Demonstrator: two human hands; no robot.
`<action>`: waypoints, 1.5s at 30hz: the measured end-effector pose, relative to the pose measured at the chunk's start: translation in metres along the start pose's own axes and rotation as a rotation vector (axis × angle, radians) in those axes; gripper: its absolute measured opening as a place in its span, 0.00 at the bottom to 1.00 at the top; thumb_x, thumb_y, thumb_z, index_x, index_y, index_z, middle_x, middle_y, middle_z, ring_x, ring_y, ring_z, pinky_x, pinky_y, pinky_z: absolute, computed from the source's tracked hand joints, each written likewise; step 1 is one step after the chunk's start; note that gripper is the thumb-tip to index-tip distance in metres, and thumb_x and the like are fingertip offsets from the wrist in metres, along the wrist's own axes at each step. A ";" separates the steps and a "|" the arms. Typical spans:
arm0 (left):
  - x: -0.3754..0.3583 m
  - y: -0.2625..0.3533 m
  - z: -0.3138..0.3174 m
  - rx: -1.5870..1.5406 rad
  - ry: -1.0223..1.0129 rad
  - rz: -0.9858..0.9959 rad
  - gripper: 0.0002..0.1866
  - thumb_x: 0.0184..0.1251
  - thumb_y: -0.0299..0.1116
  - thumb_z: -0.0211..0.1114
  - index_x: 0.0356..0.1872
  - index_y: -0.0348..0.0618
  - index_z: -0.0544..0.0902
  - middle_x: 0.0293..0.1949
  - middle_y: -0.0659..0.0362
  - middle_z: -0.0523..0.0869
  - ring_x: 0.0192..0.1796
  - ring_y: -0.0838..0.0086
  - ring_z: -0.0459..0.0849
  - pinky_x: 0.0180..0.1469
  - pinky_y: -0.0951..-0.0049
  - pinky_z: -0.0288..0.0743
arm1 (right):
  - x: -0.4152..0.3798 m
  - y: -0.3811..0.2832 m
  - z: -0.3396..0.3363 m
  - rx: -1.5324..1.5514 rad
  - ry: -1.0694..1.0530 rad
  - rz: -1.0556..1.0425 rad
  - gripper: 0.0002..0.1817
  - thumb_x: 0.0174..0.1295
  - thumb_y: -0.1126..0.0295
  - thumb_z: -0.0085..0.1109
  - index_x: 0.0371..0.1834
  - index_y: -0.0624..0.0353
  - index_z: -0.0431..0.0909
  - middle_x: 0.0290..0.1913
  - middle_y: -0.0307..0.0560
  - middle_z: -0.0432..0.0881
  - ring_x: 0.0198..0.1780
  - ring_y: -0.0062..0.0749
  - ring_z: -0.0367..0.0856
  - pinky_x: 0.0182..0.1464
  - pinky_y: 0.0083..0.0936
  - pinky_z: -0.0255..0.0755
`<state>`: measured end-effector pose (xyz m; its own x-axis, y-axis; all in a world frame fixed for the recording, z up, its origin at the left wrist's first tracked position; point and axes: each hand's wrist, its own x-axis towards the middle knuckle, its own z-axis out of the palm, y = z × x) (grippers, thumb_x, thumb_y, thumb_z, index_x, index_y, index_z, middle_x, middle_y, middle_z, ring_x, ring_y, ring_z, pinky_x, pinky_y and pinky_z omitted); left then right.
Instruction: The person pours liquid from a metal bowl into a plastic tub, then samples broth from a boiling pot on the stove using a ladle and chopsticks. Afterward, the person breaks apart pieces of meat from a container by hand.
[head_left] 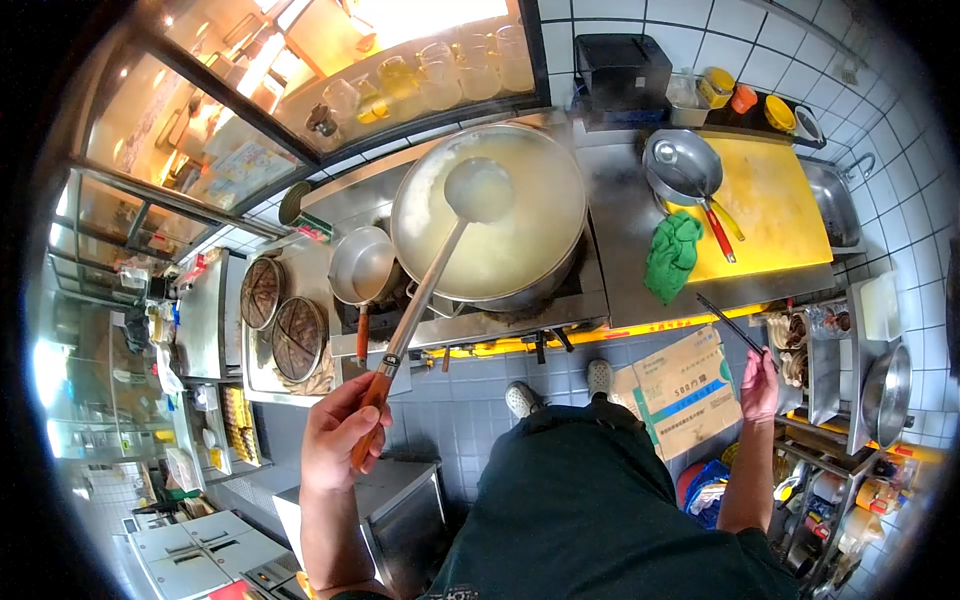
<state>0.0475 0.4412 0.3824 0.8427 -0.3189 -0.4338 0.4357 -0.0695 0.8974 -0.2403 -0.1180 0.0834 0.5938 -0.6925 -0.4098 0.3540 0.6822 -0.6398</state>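
My left hand (338, 432) is closed around the wooden handle of a long metal ladle (425, 285). The ladle's round bowl hangs over a large stockpot (573, 195) of pale, cloudy liquid, overlapping the liquid in this view. Between the fingers of my right hand (760, 388) is a pair of dark chopsticks (728, 322), pointing up and left toward the counter's front edge. A small saucepan (362, 262) with a wooden handle stands left of the stockpot.
A yellow cutting board (785, 200) carries a metal pan (680, 165) with a red handle, and a green cloth (672, 258) lies beside it. Two round dark lids (299, 338) sit at left. Flattened cardboard (690, 390) covers floor by my feet. A sink (832, 215) is far right.
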 end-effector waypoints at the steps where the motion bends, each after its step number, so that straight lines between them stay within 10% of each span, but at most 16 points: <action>1: -0.001 0.000 0.000 0.005 0.008 0.000 0.29 0.63 0.31 0.66 0.63 0.24 0.71 0.31 0.51 0.82 0.19 0.78 0.76 0.13 0.84 0.64 | 0.000 0.000 0.002 -0.002 -0.008 -0.001 0.14 0.70 0.70 0.58 0.56 0.62 0.74 0.44 0.54 0.86 0.48 0.33 0.87 0.49 0.20 0.84; 22: -0.010 -0.023 0.004 0.023 0.038 0.042 0.27 0.64 0.28 0.66 0.63 0.28 0.72 0.31 0.52 0.82 0.18 0.78 0.75 0.14 0.82 0.63 | -0.005 0.087 0.278 -0.334 -0.432 -0.339 0.14 0.68 0.74 0.60 0.54 0.69 0.79 0.46 0.52 0.84 0.46 0.39 0.87 0.48 0.27 0.84; 45: -0.017 -0.035 0.011 0.081 -0.027 0.090 0.25 0.67 0.26 0.62 0.65 0.30 0.72 0.33 0.53 0.83 0.20 0.79 0.76 0.16 0.82 0.66 | 0.003 0.137 0.323 -0.456 -0.654 -0.410 0.12 0.67 0.80 0.60 0.52 0.67 0.81 0.53 0.48 0.80 0.47 0.30 0.84 0.51 0.23 0.82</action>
<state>0.0148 0.4388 0.3591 0.8678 -0.3525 -0.3501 0.3309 -0.1156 0.9366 0.0430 0.0495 0.2041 0.8261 -0.4939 0.2713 0.3904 0.1544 -0.9076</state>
